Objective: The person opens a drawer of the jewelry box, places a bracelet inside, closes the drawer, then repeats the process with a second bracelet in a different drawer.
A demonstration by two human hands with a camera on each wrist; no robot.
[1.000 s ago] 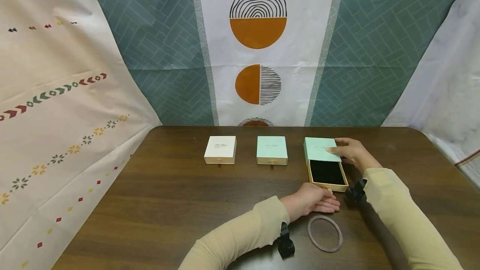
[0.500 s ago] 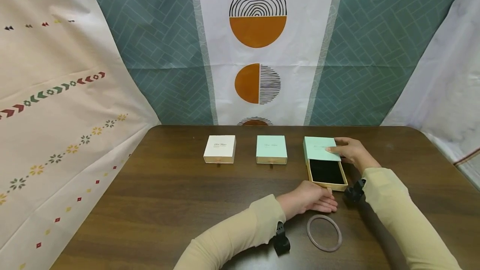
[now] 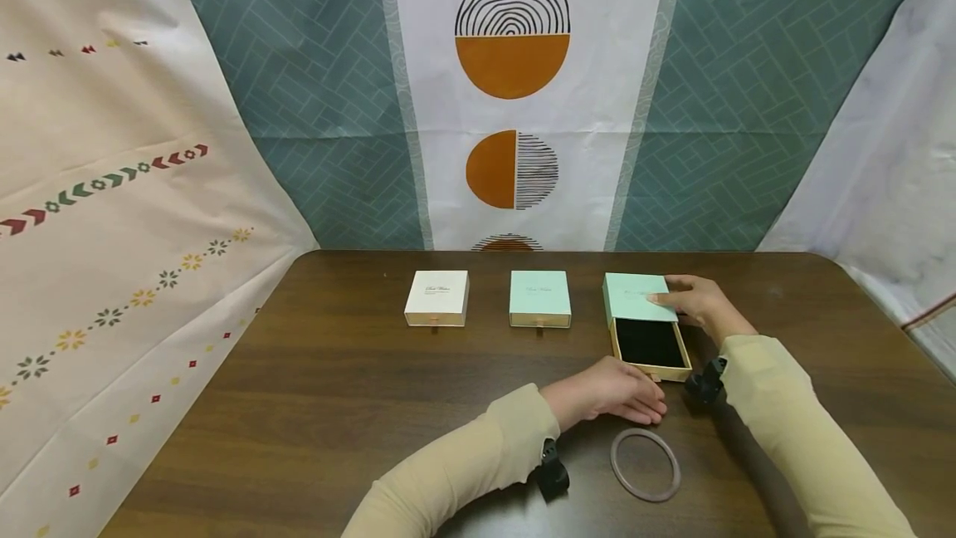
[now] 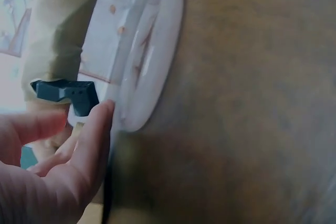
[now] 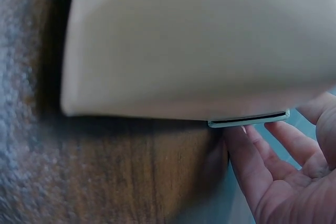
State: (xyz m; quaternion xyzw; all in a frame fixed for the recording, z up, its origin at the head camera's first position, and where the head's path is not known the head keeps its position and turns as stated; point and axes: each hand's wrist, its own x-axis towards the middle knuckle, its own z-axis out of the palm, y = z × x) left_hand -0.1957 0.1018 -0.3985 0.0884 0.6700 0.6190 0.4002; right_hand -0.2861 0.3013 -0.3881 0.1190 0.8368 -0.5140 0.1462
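Note:
A mint drawer-style jewellery box (image 3: 635, 295) stands at the right of the table, its gold-edged drawer (image 3: 675, 374) pulled out towards me and lined in black. My right hand (image 3: 702, 304) grips the mint sleeve, thumb on its top and fingers at its right side. In the right wrist view the drawer's side (image 5: 194, 51) looms large before that hand (image 5: 294, 166). Just in front of the drawer is my left hand (image 3: 612, 393), its fingers extended and nothing held. A greyish bangle (image 3: 675, 471) lies on the table nearer me, also seen beside the left fingertips as a pale ring (image 4: 170, 40).
Farther left, in a row with the held box, sit a second mint box (image 3: 539, 295) and a white box (image 3: 437, 293), both with drawers pushed in. Patterned cloths hang behind and beside the dark wooden table (image 3: 336, 380).
My left hand has drawn slightly left and away from the drawer's pull tab. The right hand keeps its grip on the box, and the drawer stays pulled out.

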